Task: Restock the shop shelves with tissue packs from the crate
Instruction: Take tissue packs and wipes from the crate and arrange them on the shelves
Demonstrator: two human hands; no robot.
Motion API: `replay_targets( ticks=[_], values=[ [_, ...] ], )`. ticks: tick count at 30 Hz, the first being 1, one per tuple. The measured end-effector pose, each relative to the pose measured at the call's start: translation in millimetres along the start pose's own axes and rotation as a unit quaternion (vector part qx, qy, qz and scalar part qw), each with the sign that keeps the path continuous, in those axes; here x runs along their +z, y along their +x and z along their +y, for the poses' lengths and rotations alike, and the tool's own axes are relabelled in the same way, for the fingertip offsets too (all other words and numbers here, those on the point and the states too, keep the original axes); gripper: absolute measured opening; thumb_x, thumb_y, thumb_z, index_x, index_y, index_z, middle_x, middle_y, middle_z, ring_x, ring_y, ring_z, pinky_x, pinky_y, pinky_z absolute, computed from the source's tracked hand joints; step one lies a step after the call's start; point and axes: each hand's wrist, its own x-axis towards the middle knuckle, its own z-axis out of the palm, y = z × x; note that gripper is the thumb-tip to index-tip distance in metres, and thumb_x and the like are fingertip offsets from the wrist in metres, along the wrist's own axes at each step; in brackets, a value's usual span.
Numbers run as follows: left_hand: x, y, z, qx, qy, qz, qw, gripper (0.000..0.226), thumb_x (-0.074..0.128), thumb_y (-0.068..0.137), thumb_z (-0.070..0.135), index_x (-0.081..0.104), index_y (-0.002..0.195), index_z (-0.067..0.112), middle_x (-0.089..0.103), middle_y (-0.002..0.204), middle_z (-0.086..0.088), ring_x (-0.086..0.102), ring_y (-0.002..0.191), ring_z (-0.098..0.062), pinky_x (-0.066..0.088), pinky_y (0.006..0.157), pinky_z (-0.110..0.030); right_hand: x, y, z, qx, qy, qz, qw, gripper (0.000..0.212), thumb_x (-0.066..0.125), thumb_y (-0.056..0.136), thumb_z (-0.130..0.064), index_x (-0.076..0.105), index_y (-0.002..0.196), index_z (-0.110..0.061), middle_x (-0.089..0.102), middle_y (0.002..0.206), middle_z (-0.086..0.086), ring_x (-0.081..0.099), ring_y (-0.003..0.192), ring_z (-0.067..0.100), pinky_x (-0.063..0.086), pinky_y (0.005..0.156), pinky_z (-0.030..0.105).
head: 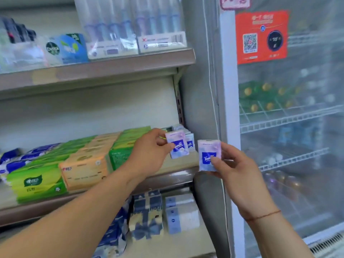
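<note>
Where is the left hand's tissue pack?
In the head view, the left hand pinches the pack at the right end of the middle shelf, right of the green packs and in front of the matching packs.

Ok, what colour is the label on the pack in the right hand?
Dark blue with white lettering, on a pale pink-lilac pack, seen in the head view.

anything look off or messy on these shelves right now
Nothing spilled or damaged. Only the blue patterned pack on the bottom shelf seems to slump forward, crumpled, unlike the tidy green packs and orange packs above. The left hand holds one tissue pack, the right hand another.
</note>
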Motion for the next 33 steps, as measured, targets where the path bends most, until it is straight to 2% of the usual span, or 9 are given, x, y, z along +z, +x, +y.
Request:
replay_targets(
  ticks=[3,5,7,9,11,13,16,20,33],
  values=[
    [30,42,-3,0.005,0.018,0.017,1.0,0.019,0.078,0.086,0.014,0.064,0.092,0.025,0.073,0.08,0.007,0.066,0.075,-0.02,0.056,0.074,-0.038,-10,15,11,0.004,0.001,0.01,1.0,0.042,0.065,0.093,0.0,0.071,0.122,-0.03,0.077,0.112,-0.004,0.074,0.103,0.02,0.057,0.096,0.051],
    [49,62,-7,0.004,0.037,0.019,0.999,0.018,0.078,0.086,0.014,0.065,0.096,0.022,0.071,0.08,0.004,0.064,0.075,-0.021,0.047,0.067,-0.029,-18,24,17,0.013,0.002,0.017,1.0,0.044,0.064,0.093,0.003,0.072,0.12,-0.031,0.078,0.109,-0.004,0.074,0.102,0.02,0.057,0.096,0.051],
    [65,76,-13,-0.002,0.061,0.014,0.998,0.017,0.076,0.088,0.013,0.064,0.099,0.017,0.072,0.085,-0.002,0.066,0.078,-0.024,0.044,0.067,-0.026,-21,30,26,0.021,-0.001,0.026,0.999,0.046,0.063,0.092,0.005,0.072,0.115,-0.033,0.079,0.103,-0.006,0.075,0.099,0.02,0.057,0.095,0.051],
    [78,86,-22,-0.012,0.094,0.019,0.995,0.019,0.075,0.089,0.011,0.06,0.083,0.021,0.075,0.091,-0.009,0.07,0.086,-0.029,0.053,0.075,-0.032,-17,32,36,0.036,0.003,0.039,0.999,0.046,0.064,0.091,0.007,0.072,0.115,-0.032,0.08,0.099,-0.006,0.075,0.096,0.019,0.058,0.093,0.051],
    [85,96,-32,-0.035,0.096,0.022,0.995,0.031,0.075,0.087,0.01,0.057,0.067,0.023,0.077,0.09,-0.015,0.073,0.088,-0.034,0.059,0.082,-0.043,-10,34,45,0.05,0.028,0.049,0.997,0.043,0.065,0.09,0.009,0.071,0.115,-0.026,0.08,0.098,-0.003,0.075,0.094,0.019,0.061,0.089,0.049],
    [92,103,-40,-0.054,0.08,0.018,0.995,0.034,0.077,0.084,0.008,0.058,0.061,0.024,0.077,0.087,-0.017,0.074,0.087,-0.036,0.061,0.082,-0.048,-6,36,48,0.056,0.054,0.055,0.995,0.034,0.066,0.09,0.009,0.071,0.109,-0.02,0.08,0.096,-0.001,0.076,0.092,0.021,0.062,0.083,0.043],
    [104,105,-46,-0.054,0.062,0.01,0.997,0.033,0.079,0.083,0.007,0.063,0.062,0.026,0.079,0.087,-0.011,0.075,0.087,-0.032,0.062,0.082,-0.048,-11,39,47,0.051,0.092,0.056,0.993,0.028,0.064,0.092,0.01,0.07,0.103,-0.015,0.079,0.095,0.001,0.077,0.089,0.021,0.061,0.071,0.029],
    [112,110,-49,-0.048,0.073,0.016,0.996,0.032,0.078,0.085,0.008,0.063,0.063,0.026,0.079,0.089,-0.012,0.075,0.088,-0.032,0.062,0.081,-0.047,-13,39,46,0.047,0.102,0.045,0.993,0.027,0.064,0.092,0.01,0.069,0.101,-0.015,0.079,0.092,-0.003,0.077,0.085,0.017,0.059,0.067,0.022],
    [111,117,-58,-0.04,0.105,0.021,0.993,0.025,0.078,0.086,0.014,0.06,0.074,0.026,0.078,0.091,-0.008,0.074,0.088,-0.029,0.062,0.082,-0.046,-14,39,47,0.049,0.132,0.037,0.989,0.024,0.063,0.093,0.011,0.068,0.108,-0.007,0.078,0.097,0.007,0.077,0.086,0.022,0.062,0.072,0.028]
  ],
)
